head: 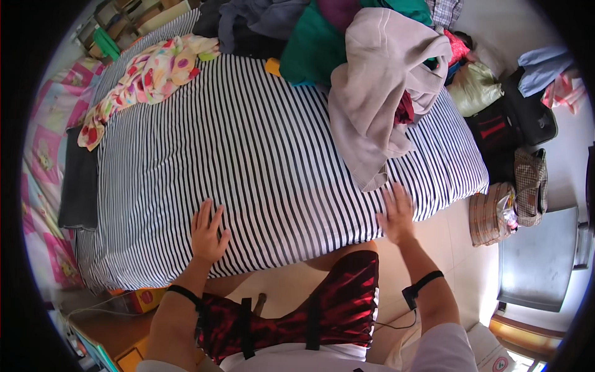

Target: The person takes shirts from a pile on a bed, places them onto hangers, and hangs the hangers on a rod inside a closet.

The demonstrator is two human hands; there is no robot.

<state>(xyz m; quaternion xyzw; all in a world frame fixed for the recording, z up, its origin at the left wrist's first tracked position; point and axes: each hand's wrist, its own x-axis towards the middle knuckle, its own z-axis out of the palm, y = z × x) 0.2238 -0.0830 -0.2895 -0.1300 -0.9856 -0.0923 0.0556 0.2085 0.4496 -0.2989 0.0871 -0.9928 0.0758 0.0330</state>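
Both of my hands are over the near part of a bed covered with a black-and-white striped sheet [260, 162]. My left hand [209, 232] is left of centre, palm down with its fingers apart, holding nothing. Near the bed's right front edge, my right hand [397, 214] is spread and slightly blurred, also without anything in it. Just beyond its fingertips hangs the lower end of a crumpled beige knit sweater [372, 88]. Whether either palm presses on the sheet I cannot tell.
Behind the sweater lie a green garment [311, 46] and dark clothes [260, 28]. A colourful patterned cloth [148, 76] and a folded dark grey cloth [79, 186] lie leftward. Bags, including a checked bag [531, 186], stand on the floor at right near a grey panel [537, 258].
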